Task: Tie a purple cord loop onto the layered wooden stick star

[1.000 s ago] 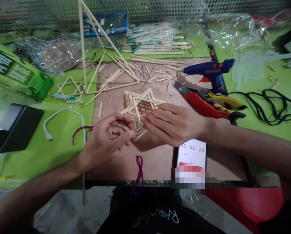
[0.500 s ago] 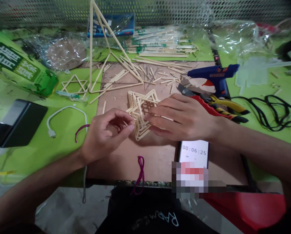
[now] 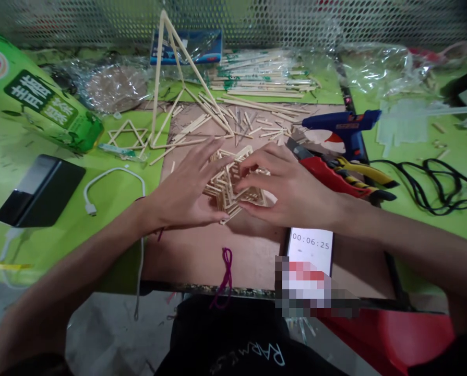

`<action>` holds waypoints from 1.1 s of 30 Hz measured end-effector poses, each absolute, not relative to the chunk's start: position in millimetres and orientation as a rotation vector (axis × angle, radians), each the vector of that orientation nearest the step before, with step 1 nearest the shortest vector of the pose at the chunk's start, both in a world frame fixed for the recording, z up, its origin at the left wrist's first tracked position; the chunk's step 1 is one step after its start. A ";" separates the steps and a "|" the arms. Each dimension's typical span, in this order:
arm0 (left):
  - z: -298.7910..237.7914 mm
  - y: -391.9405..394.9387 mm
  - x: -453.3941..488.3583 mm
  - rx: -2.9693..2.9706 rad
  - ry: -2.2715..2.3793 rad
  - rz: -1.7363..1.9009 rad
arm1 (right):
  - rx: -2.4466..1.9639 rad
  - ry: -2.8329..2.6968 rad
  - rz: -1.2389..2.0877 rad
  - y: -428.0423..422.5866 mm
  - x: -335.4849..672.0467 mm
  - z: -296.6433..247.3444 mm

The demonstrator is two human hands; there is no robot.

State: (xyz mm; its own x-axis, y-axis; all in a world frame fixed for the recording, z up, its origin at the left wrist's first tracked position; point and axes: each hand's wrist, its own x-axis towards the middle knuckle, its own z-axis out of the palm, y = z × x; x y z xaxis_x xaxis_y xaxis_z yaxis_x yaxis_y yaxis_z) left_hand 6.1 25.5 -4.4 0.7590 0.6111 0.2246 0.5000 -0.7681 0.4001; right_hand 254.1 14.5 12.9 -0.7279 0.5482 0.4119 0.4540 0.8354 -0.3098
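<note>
Head view: both my hands are at the stick star (image 3: 220,190), a stack of thin sticks resting on the brown board (image 3: 252,261), midway between my palms. My left hand (image 3: 184,190) is spread wide, its thumb by the near corner and the other fingers reaching along the far left side. My right hand (image 3: 296,188) is half curled over the right side, thumb and fingertips set a little apart; I cannot tell whether they pinch a stick.

Just below my right hand lies the phone (image 3: 311,240), reading 00:06:25. A purple cord (image 3: 227,277) hangs over the near edge. Beyond my right hand are the red cutter (image 3: 329,177), the yellow-and-black pliers (image 3: 368,172) and the blue glue gun (image 3: 340,122). Beyond my left, a large stick frame (image 3: 157,78) rises upright, with a small star (image 3: 128,131) beside it on the green surface (image 3: 61,240).
</note>
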 end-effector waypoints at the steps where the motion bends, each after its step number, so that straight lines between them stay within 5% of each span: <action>1: -5.0 27.7 6.3 2.624 0.869 0.481 | -0.731 -2.517 0.227 14.2 253.6 11.4; 13: -5.7 30.1 5.6 2.466 0.853 0.447 | -0.726 -2.528 0.137 14.4 252.3 10.1; 33: -5.9 25.3 9.8 2.522 0.809 0.491 | -0.298 -2.789 -0.603 -3.2 253.3 24.9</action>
State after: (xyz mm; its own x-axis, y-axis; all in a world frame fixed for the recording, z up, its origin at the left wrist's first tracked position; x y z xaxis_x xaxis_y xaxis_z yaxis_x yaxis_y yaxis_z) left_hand 9.8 25.3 -5.9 0.7653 0.6137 0.1943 0.4558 -0.7298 0.5096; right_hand 253.3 -3.2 24.9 -0.9418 0.1417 0.3050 0.2551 0.8919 0.3734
